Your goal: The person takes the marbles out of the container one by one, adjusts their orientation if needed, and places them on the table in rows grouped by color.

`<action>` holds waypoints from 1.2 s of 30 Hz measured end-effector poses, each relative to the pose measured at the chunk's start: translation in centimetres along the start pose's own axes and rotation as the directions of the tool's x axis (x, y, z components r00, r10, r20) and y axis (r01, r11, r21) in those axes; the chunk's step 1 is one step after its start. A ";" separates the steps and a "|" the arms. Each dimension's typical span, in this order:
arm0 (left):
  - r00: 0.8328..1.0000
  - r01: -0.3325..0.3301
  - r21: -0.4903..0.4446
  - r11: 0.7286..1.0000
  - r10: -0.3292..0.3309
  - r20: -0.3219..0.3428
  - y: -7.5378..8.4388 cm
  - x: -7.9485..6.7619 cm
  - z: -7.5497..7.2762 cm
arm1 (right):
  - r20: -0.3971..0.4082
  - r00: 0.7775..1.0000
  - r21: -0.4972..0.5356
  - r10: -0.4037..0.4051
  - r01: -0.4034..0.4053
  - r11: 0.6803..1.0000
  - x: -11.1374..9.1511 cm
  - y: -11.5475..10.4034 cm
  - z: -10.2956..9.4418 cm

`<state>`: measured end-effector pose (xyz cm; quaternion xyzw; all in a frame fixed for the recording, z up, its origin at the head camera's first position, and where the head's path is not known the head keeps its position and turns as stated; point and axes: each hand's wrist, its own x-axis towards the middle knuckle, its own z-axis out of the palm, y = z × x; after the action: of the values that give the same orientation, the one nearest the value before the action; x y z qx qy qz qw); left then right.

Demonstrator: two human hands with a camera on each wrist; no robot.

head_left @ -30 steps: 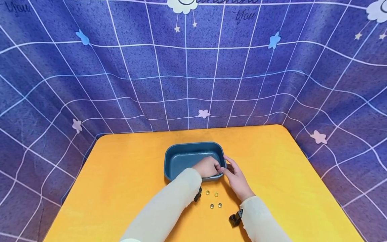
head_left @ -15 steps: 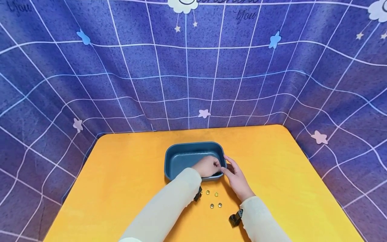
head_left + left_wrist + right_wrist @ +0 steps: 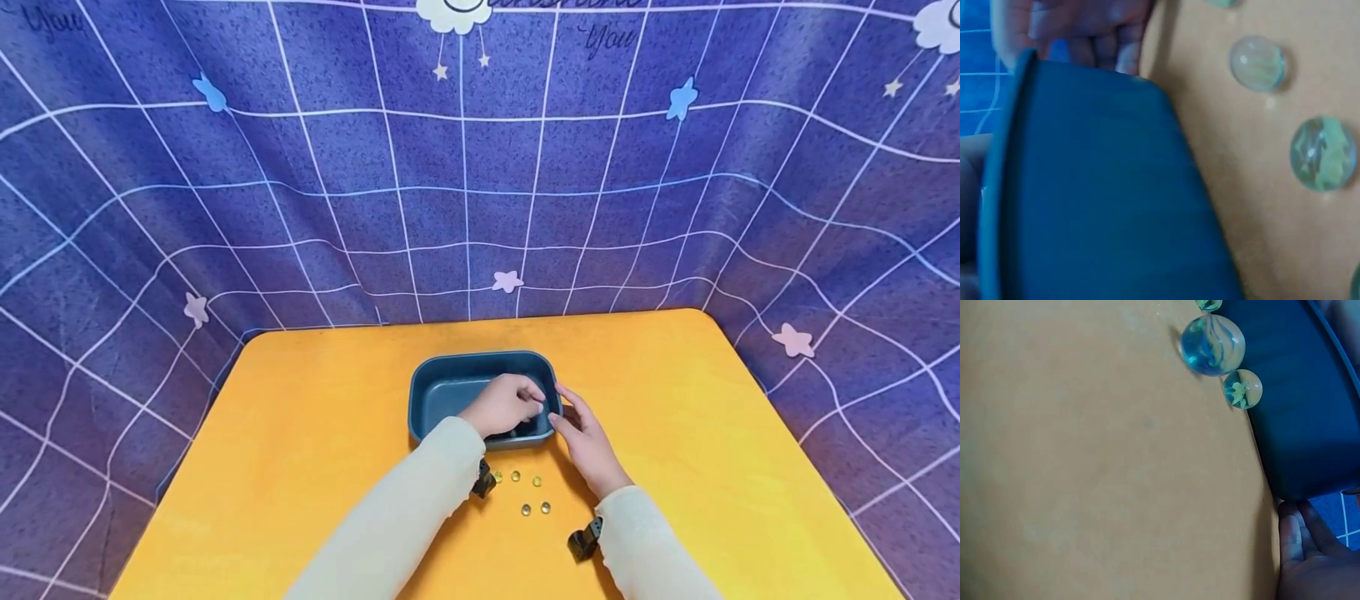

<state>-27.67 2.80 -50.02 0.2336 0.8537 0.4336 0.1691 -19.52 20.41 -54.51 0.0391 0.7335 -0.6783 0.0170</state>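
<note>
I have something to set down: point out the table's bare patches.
Bare yellow table lies left of the blue tray, in a strip behind it, and right of the right hand. Crowded: the tray's near side, where marbles lie between the sleeves.

- Cloth backdrop, blue-violet with pale grid lines: dark cursive print, seen in the head view, as itemised below.
- Top edge, beginning by the central cloud: a longer word, probably "Sunshine"; cropped by the edge of the view, lower strokes only, first letter unclear.
- Directly beneath, right of that word's middle: "You", capital Y, whole and legible.
- Upper left corner, same cloth: a second "You", matching script, capital Y, somewhat faint but legible.
</note>
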 end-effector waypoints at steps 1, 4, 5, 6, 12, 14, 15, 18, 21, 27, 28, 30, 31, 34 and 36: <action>1.000 -0.011 0.001 1.000 0.011 -0.005 0.1 -0.3 -0.1 | 0.001 1.000 -0.005 0.000 0.000 1.000 0.0 0.0 0.0; 0.999 -0.049 0.014 0.999 0.049 -0.022 0.2 -1.2 -0.1 | 0.004 1.000 -0.017 0.000 0.001 1.000 0.0 0.0 0.0; 0.998 -0.061 0.019 0.998 0.062 -0.027 0.3 -1.5 0.0 | 0.002 1.000 -0.020 0.001 -0.001 1.000 0.0 0.0 0.0; 0.997 -0.073 0.021 0.997 0.073 -0.031 0.3 -1.8 0.1 | -0.001 1.000 -0.022 0.002 -0.002 1.000 0.0 0.0 -0.1; 0.992 -0.101 -0.006 0.995 0.101 -0.082 1.1 -4.0 0.7 | -0.022 1.000 -0.035 0.012 -0.012 0.999 0.2 0.1 0.0; 0.989 -0.104 -0.019 0.994 0.101 -0.112 1.4 -4.7 0.8 | -0.022 1.000 -0.037 0.012 -0.013 0.999 0.2 0.2 0.0; 0.986 -0.108 -0.018 0.994 0.104 -0.130 1.4 -5.1 0.8 | -0.021 1.000 -0.039 0.012 -0.012 0.999 0.2 0.2 0.0; 0.976 -0.128 -0.028 0.991 0.121 -0.184 1.5 -6.2 0.8 | -0.015 1.000 -0.042 0.013 -0.014 0.999 0.1 0.1 0.1; 0.963 -0.158 -0.038 0.987 0.145 -0.227 1.4 -7.3 0.9 | -0.011 1.000 -0.044 0.024 -0.024 0.999 -0.1 -0.2 0.1; 0.943 -0.185 -0.078 0.980 0.155 -0.295 1.3 -9.6 1.4 | -0.022 0.999 -0.045 0.045 -0.046 0.998 -0.3 -0.6 0.2; 0.940 -0.190 -0.081 0.978 0.157 -0.303 1.3 -10.0 1.5 | -0.025 0.999 -0.048 0.039 -0.040 0.998 -0.2 -0.4 0.2; 0.936 -0.201 -0.087 0.976 0.164 -0.312 1.3 -10.6 1.7 | -0.033 0.999 -0.052 0.041 -0.043 0.998 0.1 0.3 0.2; 0.935 -0.202 -0.089 0.975 0.165 -0.315 1.2 -10.9 1.8 | -0.033 0.999 -0.053 0.037 -0.039 0.998 0.1 0.3 0.2; 0.931 -0.214 -0.102 0.972 0.171 -0.321 1.0 -11.5 2.1 | -0.033 0.999 -0.054 0.030 -0.032 0.998 0.1 0.3 0.2; 0.929 -0.215 -0.113 0.970 0.167 -0.331 0.9 -11.9 2.3 | -0.034 0.999 -0.048 0.024 -0.026 0.999 0.2 0.2 0.2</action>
<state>-16.35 -1.72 -49.58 0.2293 0.8086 0.5418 0.0027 -19.67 20.27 -54.78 0.0594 0.7493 -0.6594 0.0140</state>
